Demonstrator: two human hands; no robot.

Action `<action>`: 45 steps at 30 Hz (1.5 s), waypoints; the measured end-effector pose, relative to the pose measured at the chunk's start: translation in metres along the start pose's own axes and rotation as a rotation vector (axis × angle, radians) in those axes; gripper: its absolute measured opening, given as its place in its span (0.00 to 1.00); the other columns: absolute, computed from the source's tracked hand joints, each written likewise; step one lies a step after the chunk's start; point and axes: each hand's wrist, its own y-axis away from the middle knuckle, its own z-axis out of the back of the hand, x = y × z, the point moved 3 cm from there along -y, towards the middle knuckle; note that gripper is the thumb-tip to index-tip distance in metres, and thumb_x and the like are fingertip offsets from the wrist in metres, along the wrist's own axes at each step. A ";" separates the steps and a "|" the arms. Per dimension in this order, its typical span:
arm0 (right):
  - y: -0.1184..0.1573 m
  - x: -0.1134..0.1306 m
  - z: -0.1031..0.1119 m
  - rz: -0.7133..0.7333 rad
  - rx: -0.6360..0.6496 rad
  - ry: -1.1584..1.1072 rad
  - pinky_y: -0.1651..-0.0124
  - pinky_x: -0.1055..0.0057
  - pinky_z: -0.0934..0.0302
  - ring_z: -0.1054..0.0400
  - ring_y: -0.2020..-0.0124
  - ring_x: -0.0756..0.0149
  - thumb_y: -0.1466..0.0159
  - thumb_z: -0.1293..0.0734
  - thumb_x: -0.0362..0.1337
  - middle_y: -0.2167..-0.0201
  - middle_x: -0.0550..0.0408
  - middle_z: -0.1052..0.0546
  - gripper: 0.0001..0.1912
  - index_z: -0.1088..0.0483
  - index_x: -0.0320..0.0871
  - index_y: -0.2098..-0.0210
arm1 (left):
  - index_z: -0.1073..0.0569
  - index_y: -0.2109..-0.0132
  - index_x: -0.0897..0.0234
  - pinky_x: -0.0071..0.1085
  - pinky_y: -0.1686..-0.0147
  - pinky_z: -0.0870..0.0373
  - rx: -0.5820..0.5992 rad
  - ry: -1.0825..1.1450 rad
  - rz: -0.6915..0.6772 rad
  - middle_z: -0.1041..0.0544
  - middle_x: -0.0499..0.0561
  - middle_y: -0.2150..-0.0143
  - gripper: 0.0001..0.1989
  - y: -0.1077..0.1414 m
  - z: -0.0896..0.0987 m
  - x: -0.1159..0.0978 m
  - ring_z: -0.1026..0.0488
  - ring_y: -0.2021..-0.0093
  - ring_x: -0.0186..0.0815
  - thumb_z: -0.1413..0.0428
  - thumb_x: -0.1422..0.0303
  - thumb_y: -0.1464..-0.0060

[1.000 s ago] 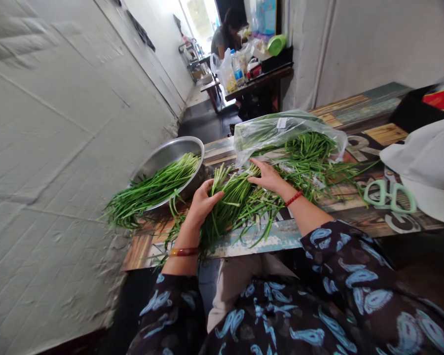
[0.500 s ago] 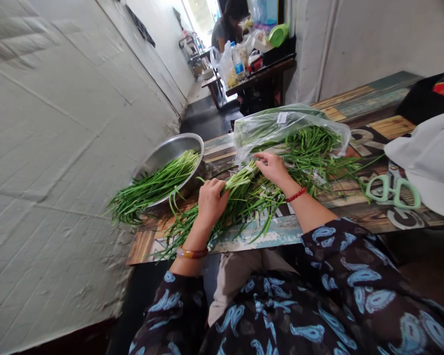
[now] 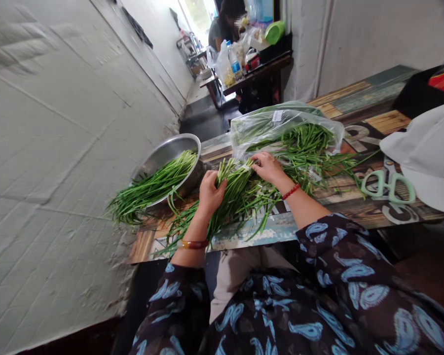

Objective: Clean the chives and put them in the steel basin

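My left hand (image 3: pixel 210 193) is curled around the near side of a loose bunch of green chives (image 3: pixel 240 195) lying on the patterned wooden table top (image 3: pixel 388 121). My right hand (image 3: pixel 268 168) pinches stems at the bunch's far end, close to a clear plastic bag (image 3: pixel 277 121) that holds more chives (image 3: pixel 307 140). To the left of my left hand stands a steel bowl (image 3: pixel 170 153) with a neat pile of chives (image 3: pixel 151 186), their tips hanging over its rim.
Green-handled scissors (image 3: pixel 388 186) and a white cap (image 3: pixel 425 158) lie at the table's right. A white wall (image 3: pixel 59 148) runs along the left. Farther off, a person (image 3: pixel 222 34) sits behind a table (image 3: pixel 259 79) holding bottles and bags.
My left hand has moved from the top of the bunch to its near side. The stems now stand more gathered between my hands, and my right hand has shifted slightly.
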 end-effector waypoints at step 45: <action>0.020 0.036 0.002 -0.044 0.030 0.392 0.49 0.58 0.38 0.28 0.52 0.50 0.33 0.39 0.36 0.54 0.37 0.22 0.13 0.28 0.36 0.55 | 0.26 0.56 0.68 0.37 0.56 0.30 0.406 -0.571 -0.053 0.23 0.64 0.56 0.10 -0.030 -0.043 -0.036 0.25 0.53 0.48 0.49 0.75 0.42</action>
